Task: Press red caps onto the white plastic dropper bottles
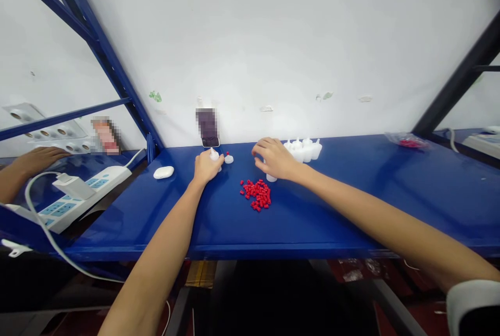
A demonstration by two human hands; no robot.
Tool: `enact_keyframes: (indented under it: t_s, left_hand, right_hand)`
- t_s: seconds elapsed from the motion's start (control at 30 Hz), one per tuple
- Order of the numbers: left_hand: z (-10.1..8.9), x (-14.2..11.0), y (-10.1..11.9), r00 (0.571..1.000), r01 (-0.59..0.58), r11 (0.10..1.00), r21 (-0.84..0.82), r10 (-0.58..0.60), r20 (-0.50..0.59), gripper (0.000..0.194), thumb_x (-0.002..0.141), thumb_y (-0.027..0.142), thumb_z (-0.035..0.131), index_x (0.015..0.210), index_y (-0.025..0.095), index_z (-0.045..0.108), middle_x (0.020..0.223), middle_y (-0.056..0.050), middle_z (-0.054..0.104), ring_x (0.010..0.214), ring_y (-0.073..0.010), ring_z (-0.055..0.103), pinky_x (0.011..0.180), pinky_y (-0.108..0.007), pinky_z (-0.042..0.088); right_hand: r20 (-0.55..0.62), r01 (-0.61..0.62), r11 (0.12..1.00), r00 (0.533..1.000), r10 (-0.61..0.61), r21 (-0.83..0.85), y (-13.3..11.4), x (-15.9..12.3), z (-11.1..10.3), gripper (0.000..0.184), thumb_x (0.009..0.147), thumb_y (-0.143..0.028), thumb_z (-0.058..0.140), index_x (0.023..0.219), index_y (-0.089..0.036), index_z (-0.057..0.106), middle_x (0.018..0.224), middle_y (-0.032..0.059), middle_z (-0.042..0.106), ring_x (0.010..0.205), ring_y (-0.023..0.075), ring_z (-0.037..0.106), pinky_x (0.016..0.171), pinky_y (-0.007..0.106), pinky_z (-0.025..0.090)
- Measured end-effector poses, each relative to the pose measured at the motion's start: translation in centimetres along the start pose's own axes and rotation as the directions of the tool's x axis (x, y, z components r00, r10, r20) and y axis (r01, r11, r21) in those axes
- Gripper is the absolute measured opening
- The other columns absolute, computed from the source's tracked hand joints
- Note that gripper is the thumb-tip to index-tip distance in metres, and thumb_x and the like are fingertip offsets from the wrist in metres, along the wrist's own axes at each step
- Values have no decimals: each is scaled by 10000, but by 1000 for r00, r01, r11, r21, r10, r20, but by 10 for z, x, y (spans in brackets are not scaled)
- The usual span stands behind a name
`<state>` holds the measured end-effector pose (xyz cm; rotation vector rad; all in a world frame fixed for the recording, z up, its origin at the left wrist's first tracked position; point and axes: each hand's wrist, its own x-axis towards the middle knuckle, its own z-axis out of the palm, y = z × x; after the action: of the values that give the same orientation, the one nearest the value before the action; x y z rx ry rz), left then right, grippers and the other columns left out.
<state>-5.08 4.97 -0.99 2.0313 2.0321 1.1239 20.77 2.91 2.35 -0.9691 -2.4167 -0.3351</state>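
Small white bottle (pixel 214 156) in the left hand (pixel 205 166), fingers curled round it, its tip poking out above the knuckles; a loose white piece (pixel 228 159), perhaps a nozzle or cap, lies just right of that hand on the blue shelf (pixel 351 206). Right hand (pixel 275 158) rests palm down, fingers loosely bent, over a second bottle (pixel 271 176) whose base shows under the palm; grip or mere touch, cannot tell. Red caps (pixel 257 195) heaped between the two hands, a little nearer the body. Cluster of white bottles (pixel 302 149) just beyond the right hand, against the wall. Judged step: one bottle in hand, not yet capped. Next move likely calls for a fine pinch on a single red cap out of the heap, bottle kept upright. Further left of the left hand: white earbud case (pixel 163 172), then a power strip (pixel 78 195). Another person's hand (pixel 39 159) at far left. Phone (pixel 208 127) propped on the wall beyond the left hand.
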Motion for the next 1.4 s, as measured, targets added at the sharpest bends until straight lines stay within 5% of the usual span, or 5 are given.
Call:
enact_keyframes:
  t_s: [0.5, 0.73, 0.97, 1.13, 1.4]
  left_hand:
    - [-1, -2, 2, 1000, 1, 1000, 17, -1, 8, 246, 799, 447, 568, 781, 213, 642, 814, -72, 745, 825, -245, 683, 775, -307, 457]
    - [0, 0, -4, 1000, 9, 997, -77, -10, -12, 314, 742, 476, 663, 893, 211, 589, 839, -49, 733, 766, -213, 659, 722, -290, 458]
    - [1, 2, -12, 996, 51, 980, -192, -36, 80, 318, 719, 498, 675, 770, 187, 639, 777, -39, 725, 719, -180, 651, 668, -258, 454]
    - [6, 5, -16, 994, 47, 960, -277, -17, 112, 322, 716, 493, 670, 782, 178, 642, 759, -36, 718, 694, -163, 640, 649, -244, 456]
    - [-3, -2, -3, 1000, 24, 981, -190, -27, -14, 254, 750, 393, 581, 617, 190, 506, 583, 25, 548, 575, -130, 492, 569, -251, 356]
  right_hand:
    - [273, -92, 962, 948, 164, -259, 43, 10, -9, 276, 947, -325, 488, 970, -160, 708, 934, 121, 743, 863, 259, 650, 797, 369, 344]
    - [2, -38, 999, 999, 38, -28, 7, 0, -31, 270, 953, -315, 490, 865, -165, 697, 768, 71, 712, 736, 205, 605, 849, 407, 333]
    - [351, -60, 947, 935, -58, 316, -6, -25, -25, 261, 825, -124, 566, 1020, -174, 733, 623, 9, 652, 554, 154, 567, 591, 295, 397]
    - [315, 86, 914, 923, -223, 396, 8, -31, -12, 301, 860, -106, 592, 1111, -190, 736, 954, 81, 717, 803, 189, 651, 736, 309, 479]
    - [278, 68, 931, 944, -176, 358, 13, -35, -1, 158, 905, -120, 569, 970, -150, 710, 944, 89, 679, 809, 189, 629, 738, 307, 472]
